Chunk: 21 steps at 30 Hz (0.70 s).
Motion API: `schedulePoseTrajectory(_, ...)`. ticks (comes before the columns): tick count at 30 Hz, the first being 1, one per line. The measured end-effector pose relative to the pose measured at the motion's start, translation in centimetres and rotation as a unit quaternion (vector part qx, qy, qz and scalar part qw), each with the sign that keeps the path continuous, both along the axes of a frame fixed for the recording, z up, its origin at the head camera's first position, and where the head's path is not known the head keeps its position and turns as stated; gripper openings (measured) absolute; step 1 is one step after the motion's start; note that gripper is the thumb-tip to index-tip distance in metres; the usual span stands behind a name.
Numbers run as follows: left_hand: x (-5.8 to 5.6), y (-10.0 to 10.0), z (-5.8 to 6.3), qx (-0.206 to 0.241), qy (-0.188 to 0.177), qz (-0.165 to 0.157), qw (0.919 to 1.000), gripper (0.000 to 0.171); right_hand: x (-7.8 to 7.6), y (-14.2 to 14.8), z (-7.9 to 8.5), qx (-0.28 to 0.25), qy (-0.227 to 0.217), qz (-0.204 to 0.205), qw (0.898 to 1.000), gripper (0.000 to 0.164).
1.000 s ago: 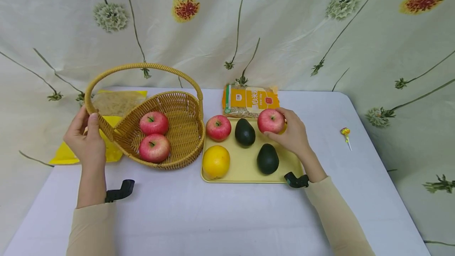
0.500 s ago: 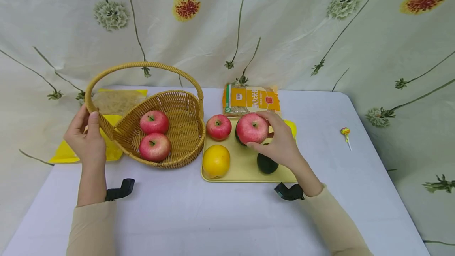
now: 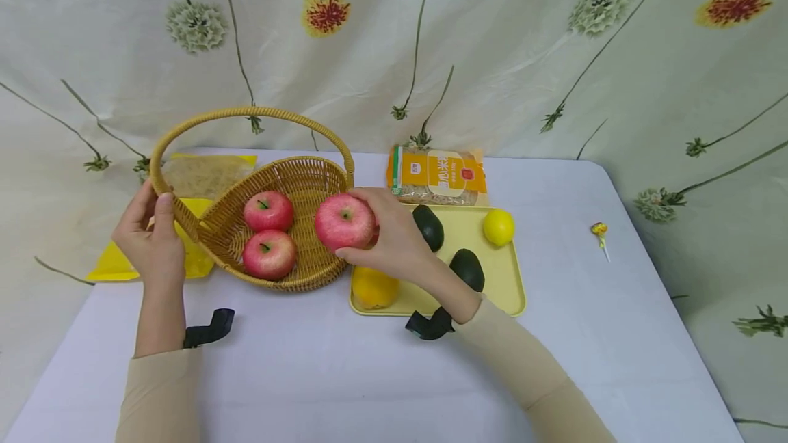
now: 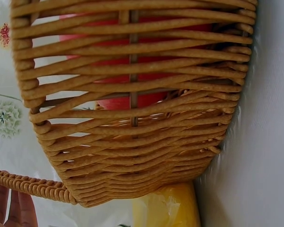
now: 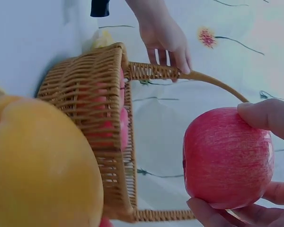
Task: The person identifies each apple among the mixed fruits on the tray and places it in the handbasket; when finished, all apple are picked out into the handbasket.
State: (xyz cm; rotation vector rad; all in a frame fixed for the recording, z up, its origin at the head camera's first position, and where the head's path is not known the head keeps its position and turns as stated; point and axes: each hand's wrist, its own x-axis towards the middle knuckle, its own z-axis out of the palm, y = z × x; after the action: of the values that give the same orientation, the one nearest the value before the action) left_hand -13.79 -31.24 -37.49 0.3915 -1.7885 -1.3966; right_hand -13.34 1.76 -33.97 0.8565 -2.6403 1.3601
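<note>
My left hand (image 3: pixel 152 241) grips the left end of the wicker basket's handle (image 3: pixel 255 113). Two red apples (image 3: pixel 269 255) sit inside the basket (image 3: pixel 308 186), on its left side. With thumb and fingers, my right hand (image 3: pixel 397 238) holds another apple (image 3: pixel 345 221) over the basket's right rim. In the right wrist view this held apple (image 5: pixel 227 158) is seen from the side, apart from the wicker. Below the right hand lies a yellow tray (image 3: pixel 501 286) with an orange (image 3: pixel 373 288), two avocados (image 3: pixel 466 269) and a lemon (image 3: pixel 498 227). The hand hides part of the tray.
An orange-labelled food packet (image 3: pixel 437 175) lies behind the tray. A yellow bag (image 3: pixel 197 260) is partly under the basket's left side. At the right of the white table (image 3: pixel 308 374) lies a lollipop (image 3: pixel 600 232). A flowered cloth (image 3: pixel 511 53) hangs behind.
My right hand has carried the apple leftward from the tray's far right to the basket's right rim, uncovering the lemon and covering the tray's apple. The left hand stays on the handle.
</note>
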Motion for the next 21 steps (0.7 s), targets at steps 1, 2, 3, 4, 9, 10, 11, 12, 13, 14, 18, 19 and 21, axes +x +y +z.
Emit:
schedulePoseTrajectory(1, 0.0, 0.0, 0.0, -0.002, 0.000, -0.001, 1.0000, 0.028, -0.2, -0.6, 0.0, 0.003, -0.005, 0.001, 1.000, 0.077)
schedulePoseTrajectory(2, 0.0, 0.1, 0.0, -0.001, 0.000, -0.001, 1.0000, 0.028, -0.3, -1.1, 0.0, 0.007, -0.010, 0.001, 1.000, 0.077)
schedulePoseTrajectory(3, 0.0, 0.1, 0.0, 0.000, -0.001, -0.002, 1.0000, 0.029, -0.6, -1.7, 0.0, 0.013, -0.012, 0.000, 1.000, 0.077)
schedulePoseTrajectory(4, 0.0, 0.1, 0.0, 0.001, -0.002, -0.002, 1.0000, 0.029, -0.8, -2.2, -0.1, 0.017, -0.014, 0.000, 1.000, 0.077)
schedulePoseTrajectory(9, 0.0, 0.1, -0.1, 0.003, -0.006, -0.001, 1.0000, 0.029, -2.3, -5.1, -1.0, 0.036, -0.007, -0.008, 0.999, 0.076)
schedulePoseTrajectory(10, 0.0, 0.1, -0.1, 0.005, -0.006, -0.001, 1.0000, 0.029, -2.6, -5.6, -1.2, 0.041, -0.007, -0.011, 0.999, 0.076)
schedulePoseTrajectory(11, 0.1, 0.1, -0.1, 0.006, -0.006, -0.002, 1.0000, 0.029, -2.9, -6.1, -1.4, 0.047, -0.006, -0.014, 0.999, 0.076)
schedulePoseTrajectory(12, 0.1, 0.1, -0.1, 0.008, -0.005, -0.001, 1.0000, 0.029, -3.2, -6.6, -1.6, 0.052, -0.007, -0.017, 0.998, 0.076)
schedulePoseTrajectory(13, 0.1, 0.1, 0.0, 0.008, -0.004, -0.002, 1.0000, 0.029, -3.5, -7.0, -1.8, 0.057, -0.006, -0.021, 0.998, 0.076)
schedulePoseTrajectory(14, 0.1, 0.1, 0.0, 0.009, -0.004, -0.001, 1.0000, 0.029, -3.7, -7.4, -1.9, 0.063, -0.006, -0.024, 0.998, 0.076)
schedulePoseTrajectory(18, 0.0, 0.1, 0.0, 0.006, -0.003, -0.001, 1.0000, 0.029, -4.7, -8.6, -2.4, 0.086, -0.013, -0.037, 0.995, 0.077)
schedulePoseTrajectory(19, 0.0, 0.1, 0.0, 0.008, -0.004, -0.001, 1.0000, 0.029, -5.0, -8.8, -2.5, 0.093, -0.016, -0.039, 0.995, 0.077)
schedulePoseTrajectory(21, 0.0, 0.1, 0.0, 0.008, -0.003, 0.000, 1.0000, 0.029, -5.3, -9.1, -2.8, 0.105, -0.025, -0.043, 0.993, 0.078)
